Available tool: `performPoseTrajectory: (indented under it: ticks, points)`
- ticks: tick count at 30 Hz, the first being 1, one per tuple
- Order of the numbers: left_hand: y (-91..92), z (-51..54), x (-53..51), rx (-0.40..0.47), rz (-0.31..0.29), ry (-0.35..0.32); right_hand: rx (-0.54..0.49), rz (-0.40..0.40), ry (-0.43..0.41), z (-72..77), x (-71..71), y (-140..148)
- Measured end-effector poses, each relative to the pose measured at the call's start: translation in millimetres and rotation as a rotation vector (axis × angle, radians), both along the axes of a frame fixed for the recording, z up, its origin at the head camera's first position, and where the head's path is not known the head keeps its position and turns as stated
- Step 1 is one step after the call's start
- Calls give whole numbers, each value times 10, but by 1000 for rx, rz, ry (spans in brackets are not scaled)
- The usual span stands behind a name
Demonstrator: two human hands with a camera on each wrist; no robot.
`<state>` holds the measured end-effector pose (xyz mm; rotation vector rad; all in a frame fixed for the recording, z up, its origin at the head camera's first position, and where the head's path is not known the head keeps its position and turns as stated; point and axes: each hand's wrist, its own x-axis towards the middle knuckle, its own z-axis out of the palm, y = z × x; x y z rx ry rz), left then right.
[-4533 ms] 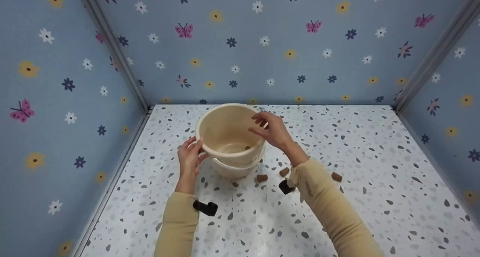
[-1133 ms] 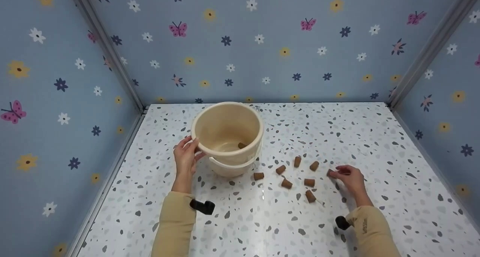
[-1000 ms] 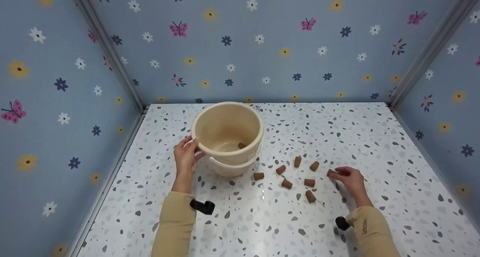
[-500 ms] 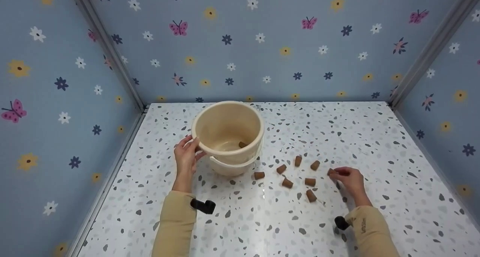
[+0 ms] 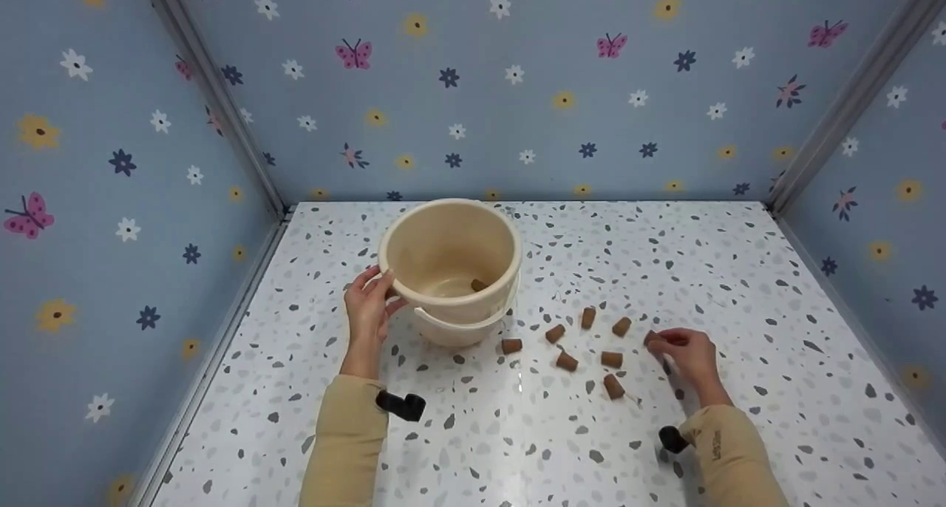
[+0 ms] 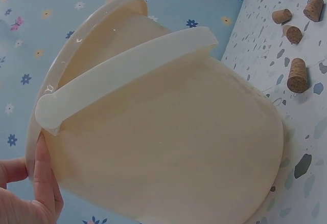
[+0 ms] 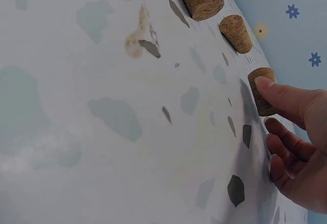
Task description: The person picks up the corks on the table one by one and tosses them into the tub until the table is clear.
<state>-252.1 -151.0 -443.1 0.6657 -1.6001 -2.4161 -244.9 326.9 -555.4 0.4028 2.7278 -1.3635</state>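
Pinching a cork (image 7: 261, 102) with the right hand (image 5: 687, 350), out in the right half of the table (image 5: 702, 256) but well in from its right edge. Pressing the thumb against the side, so a pretty narrow grip, and curling the lower fingers underneath without touching the cork, going by the right wrist view. Guessing at an index finger tucked behind it, but not seeing enough to swear to that.

Looking out from the right hand, finding the cork right at the fingertips, on the side facing the table's left edge. No contest on nearness btw: holding it with the right and having the left hand (image 5: 366, 307) well apart, over at the bucket (image 5: 451, 237). Seeing the bucket off toward the left edge and a bit closer to the back edge, with seven loose corks (image 5: 611, 359) scattered in between.

As for pointing: running the long axis roughly sideways, between the table's left and right edges, and aiming one end at the loose corks. Judging that mostly from the right wrist view, the head view showing just a bit past the fingers. Not being able to tell about resting on the table or hanging just off it.

Meanwhile, gripping the bucket's rim with the left hand, thumb over the rim and fingers against the outer wall, just beside one end of the handle (image 6: 127, 73). Also spotting one more cork (image 5: 479, 285) inside, down at the bottom.
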Motion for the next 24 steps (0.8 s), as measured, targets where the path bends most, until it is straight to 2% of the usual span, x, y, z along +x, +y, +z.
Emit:
performPoseTrajectory:
  ticks: [6,12,15,16,17,18,19,21,22,24]
  points:
    - [-6,-49,-44,-5,10,-12,15,15,26,50,-53,-52]
    - [11,-15,-5,-4,15,10,49,46,90,117,-105,-143]
    - [13,-45,-15,-17,23,30,61,62,98,152,-135,-196]
    - [1,-85,-37,-12,23,38,59,65,101,167,-145,-218]
    - [-35,-195,-99,-1,22,64,59,62,103,184,-154,-242]
    - [-53,-256,-143,-5,27,64,59,62,110,202,-162,-267]
    - [-91,-377,-219,2,28,79,58,61,116,222,-169,-293]
    - [-155,-552,-333,13,19,89,48,63,126,263,-184,-346]
    - [-196,-679,-414,22,19,98,42,66,132,284,-191,-372]
    - [-209,-731,-454,20,17,99,35,69,129,328,-208,-424]
